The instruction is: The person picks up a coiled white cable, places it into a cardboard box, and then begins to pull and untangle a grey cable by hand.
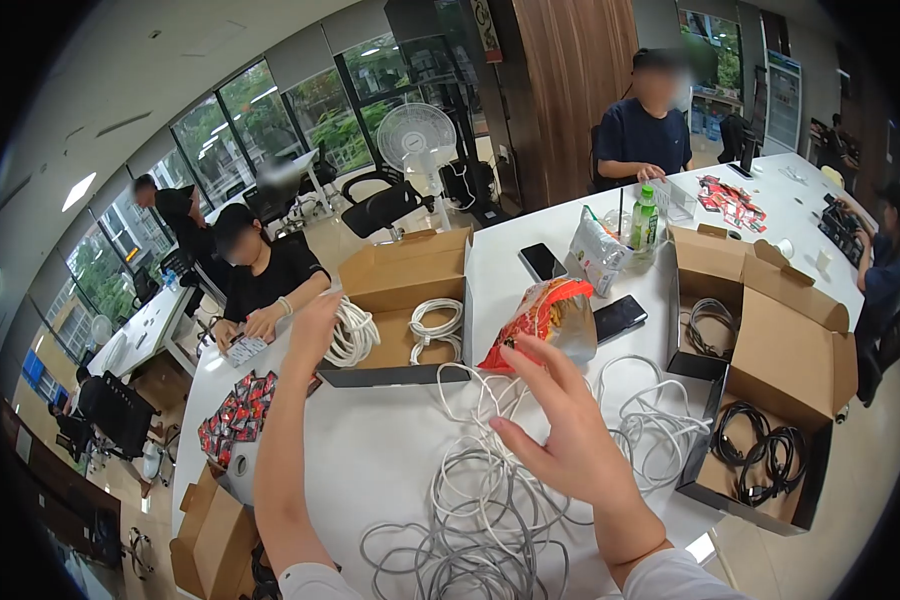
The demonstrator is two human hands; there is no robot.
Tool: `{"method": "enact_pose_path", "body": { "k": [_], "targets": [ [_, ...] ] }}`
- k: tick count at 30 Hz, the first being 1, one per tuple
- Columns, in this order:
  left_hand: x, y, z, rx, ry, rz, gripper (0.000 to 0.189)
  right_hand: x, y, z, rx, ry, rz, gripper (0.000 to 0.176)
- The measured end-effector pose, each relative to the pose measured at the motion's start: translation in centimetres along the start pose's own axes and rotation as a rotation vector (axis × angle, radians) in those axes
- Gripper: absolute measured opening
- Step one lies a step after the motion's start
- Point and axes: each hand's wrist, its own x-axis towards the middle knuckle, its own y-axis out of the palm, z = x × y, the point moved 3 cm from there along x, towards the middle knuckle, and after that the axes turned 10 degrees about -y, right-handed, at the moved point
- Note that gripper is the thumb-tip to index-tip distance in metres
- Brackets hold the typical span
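View from the worn head camera, read left to right. At the far left of the white table [345,450], red packets [238,412] lie beyond my left forearm. Next comes my left hand [315,325], raised at the near-left corner of an open box [400,375]; it appears closed on a coil of white cable [357,338], though most of its fingers are hidden from me. The coil lies immediately to the right of this grip, over the left end of the box; whether it rests on the box floor I cannot tell. Of my two hands the left is clearly the nearer, the right being well apart from the coil. The coil forms an oval somewhat taller than wide in the view, so I read its long axis as running roughly from near to far; no free end shows that would give it a pointing direction.

Inside the same box, to the right and apart from the held coil, sits a second coil [437,320], also white. Nearer to me, a cable tangle [470,500] of grey and white strands spreads toward my body, with no single axis. Over its right part my right hand [570,440] stands with fingers spread and nothing visibly grasped; contact between thumb and strands I cannot judge. Just beyond its fingers is a red snack bag [535,322].
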Motion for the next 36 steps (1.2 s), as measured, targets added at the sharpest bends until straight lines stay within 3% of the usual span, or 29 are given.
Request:
{"method": "enact_pose_path", "body": {
  "k": [7, 13, 16, 22, 29, 32, 33, 36],
  "targets": [
    [2.4, 4.6, 1.9, 0.416, 0.352, 0.167, 0.017, 0.8, 1.8, -1.2, -0.001, 0.018, 0.108, 0.060],
    [3.6, 10.6, 2.3, 0.514, 0.490, 0.480, 0.019, 1.1, 2.7, -2.1, 0.001, 0.027, 0.152, 0.060],
    [4.5, 14.3, -0.2, 0.535, 0.574, 0.508, 0.019, 1.1, 2.7, -2.4, -0.009, 0.019, 0.167, 0.060],
    [4.6, 18.9, -2.5, 0.348, 0.666, 0.290, 0.016, 1.2, 2.8, -3.1, -0.053, 0.000, 0.252, 0.060],
    [2.9, 20.4, 0.9, 0.312, 0.411, 0.234, 0.042, 0.9, 4.5, -3.6, -0.105, -0.082, 0.461, 0.058],
    [2.5, 17.7, 0.0, 0.382, 0.195, 0.207, 0.055, 0.7, 4.7, -3.3, -0.085, -0.102, 0.507, 0.058],
    [2.1, 19.1, 1.5, 0.362, 0.093, 0.220, 0.065, 0.6, 4.5, -3.2, -0.078, -0.105, 0.519, 0.057],
    [0.9, 20.7, 3.6, 0.166, -0.293, 0.324, 0.070, 0.7, 4.1, -3.1, -0.084, -0.098, 0.505, 0.056]
  ]
}}
